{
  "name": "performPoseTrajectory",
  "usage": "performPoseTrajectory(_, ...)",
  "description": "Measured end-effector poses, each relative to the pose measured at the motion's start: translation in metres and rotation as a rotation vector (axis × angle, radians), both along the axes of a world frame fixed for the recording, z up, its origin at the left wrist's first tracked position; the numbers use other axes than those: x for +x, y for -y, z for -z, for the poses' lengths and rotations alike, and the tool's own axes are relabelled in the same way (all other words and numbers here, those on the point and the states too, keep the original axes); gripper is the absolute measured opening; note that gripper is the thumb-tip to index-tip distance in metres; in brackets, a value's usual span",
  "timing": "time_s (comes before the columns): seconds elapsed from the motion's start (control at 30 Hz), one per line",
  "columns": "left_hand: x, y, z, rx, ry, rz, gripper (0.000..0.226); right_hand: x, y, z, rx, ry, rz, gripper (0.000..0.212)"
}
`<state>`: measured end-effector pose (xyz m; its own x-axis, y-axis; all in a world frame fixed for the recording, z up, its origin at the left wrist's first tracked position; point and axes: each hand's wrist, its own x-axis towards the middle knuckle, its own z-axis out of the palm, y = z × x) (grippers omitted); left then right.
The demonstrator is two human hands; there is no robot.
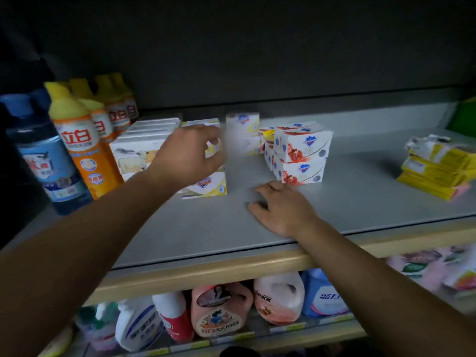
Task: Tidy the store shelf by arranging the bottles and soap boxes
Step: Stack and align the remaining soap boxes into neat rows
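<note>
Bottles stand at the grey shelf's left end: a blue-capped clear bottle, then yellow-capped orange bottles. Left hand hovers with loosely curled fingers at the yellow-and-white soap boxes, grip blurred. Right hand rests flat before stacked red-and-white soap boxes.

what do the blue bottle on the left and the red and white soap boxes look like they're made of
The tall blue bottle looks like see-through tinted plastic: light passes through its glossy body, under a paper or film label. The stacked red and white soap boxes look like printed cardboard, with sharp folded edges and flat faces with a slight sheen.
</note>
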<state>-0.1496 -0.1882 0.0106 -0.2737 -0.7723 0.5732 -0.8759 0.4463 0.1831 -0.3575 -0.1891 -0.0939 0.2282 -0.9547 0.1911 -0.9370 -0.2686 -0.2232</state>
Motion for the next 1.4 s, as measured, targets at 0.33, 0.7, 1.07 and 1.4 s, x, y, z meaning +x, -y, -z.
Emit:
performPoseTrajectory(0.33,-0.082,0.134,-0.004,0.188,0.287,-0.052,0.050,0.002,-0.003,-0.001,-0.013,0.051,-0.007,0.054)
performPoseTrajectory(0.7,-0.092,0.210,0.017,0.400,0.407,-0.213,0.058,0.003,0.000,0.005,-0.043,0.080,-0.011,0.055)
performPoseTrajectory(1.07,-0.095,0.173,0.002,0.193,0.292,-0.239,0.045,0.003,0.000,0.001,-0.014,0.078,-0.019,0.057)
performPoseTrajectory(1.4,-0.068,0.043,-0.037,0.030,0.000,0.042,0.039,0.001,-0.005,-0.004,-0.028,0.139,-0.005,0.063)
